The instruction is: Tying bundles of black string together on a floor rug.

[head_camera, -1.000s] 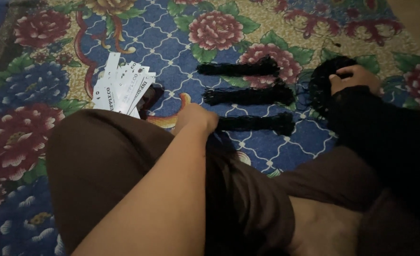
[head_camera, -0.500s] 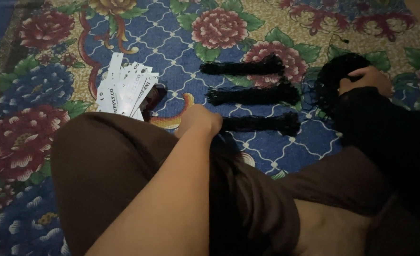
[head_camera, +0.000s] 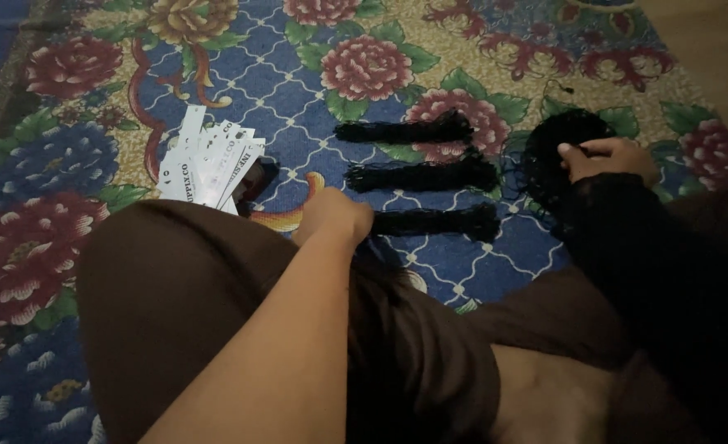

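Three slim bundles of black netting lie in a row on a flowered carpet, one behind another, near the carpet's middle. The nearest bundle (head_camera: 434,222) has the person's left hand (head_camera: 335,218) closed loosely on its left end; whether the fingers truly pinch it, I cannot tell. The middle bundle (head_camera: 421,176) and far bundle (head_camera: 401,130) lie untouched, just apart from each other. Toward the carpet's right edge, the right hand (head_camera: 610,158), in a dark sleeve, rests with curled fingers gripping a loose heap of black netting (head_camera: 557,148).

To lay the near bundle well, it is best held by the end, drawn straight and kept parallel to the other two.

Count: three bundles, one loose heap, one fanned stack of white paper tags (head_camera: 208,160) toward the left edge, touching a small dark object (head_camera: 257,177).
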